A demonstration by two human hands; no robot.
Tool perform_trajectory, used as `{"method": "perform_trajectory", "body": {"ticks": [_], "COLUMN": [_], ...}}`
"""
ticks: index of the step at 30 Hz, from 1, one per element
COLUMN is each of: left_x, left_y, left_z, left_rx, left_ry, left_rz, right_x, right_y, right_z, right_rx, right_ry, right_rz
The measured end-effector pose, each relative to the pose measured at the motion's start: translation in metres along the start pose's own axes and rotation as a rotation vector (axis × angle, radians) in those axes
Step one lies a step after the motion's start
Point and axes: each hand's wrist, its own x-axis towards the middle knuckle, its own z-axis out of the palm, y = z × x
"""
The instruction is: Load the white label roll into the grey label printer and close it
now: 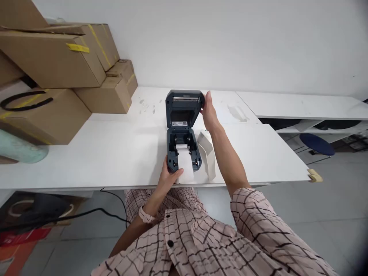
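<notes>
Printer: stood near the table's near edge, long axis near-to-far.
Lid: raised farther off, right edge grasped by right hand.
Paper: touched by left hand's thumb; closure cannot be told.

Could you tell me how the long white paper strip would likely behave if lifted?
The white paper strip would probably bend easily, since it looks thin and flat. Lifting might draw more out, as it runs from inside the open dark blue-grey plastic printer.
</notes>
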Motion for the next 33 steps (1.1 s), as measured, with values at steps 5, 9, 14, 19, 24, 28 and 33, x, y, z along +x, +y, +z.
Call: {"method": "perform_trajectory", "body": {"ticks": [5, 9, 14, 19, 24, 28, 33], "left_x": [0.003, 0.014, 0.026, 0.028, 0.028, 0.029, -0.005], "left_y": [0.002, 0.019, 0.037, 0.036, 0.036, 0.036, 0.017], "left_z": [-0.021, -0.023, -0.005, 0.002, 0.000, -0.001, -0.001], "left_rx": [-0.033, -0.017, 0.026, -0.058, -0.030, 0.007, 0.135], "left_ry": [0.117, 0.124, 0.095, 0.005, 0.018, 0.015, 0.241], "left_rz": [-0.006, 0.070, -0.003, -0.037, -0.007, 0.024, 0.051], "right_x": [-0.111, -0.179, -0.204, -0.207, -0.209, -0.211, -0.212], "right_y": [-0.028, -0.025, 0.005, 0.010, 0.006, 0.011, 0.015], "right_z": [0.008, 0.028, 0.047, 0.047, 0.045, 0.048, 0.052], "right_rx": [-0.059, -0.057, 0.120, 0.284, 0.355, 0.369, 0.364], "right_ry": [0.077, 0.105, 0.111, 0.038, 0.092, 0.128, 0.168], "right_rz": [0.034, 0.140, 0.452, 0.538, 0.550, 0.543, 0.538]}}
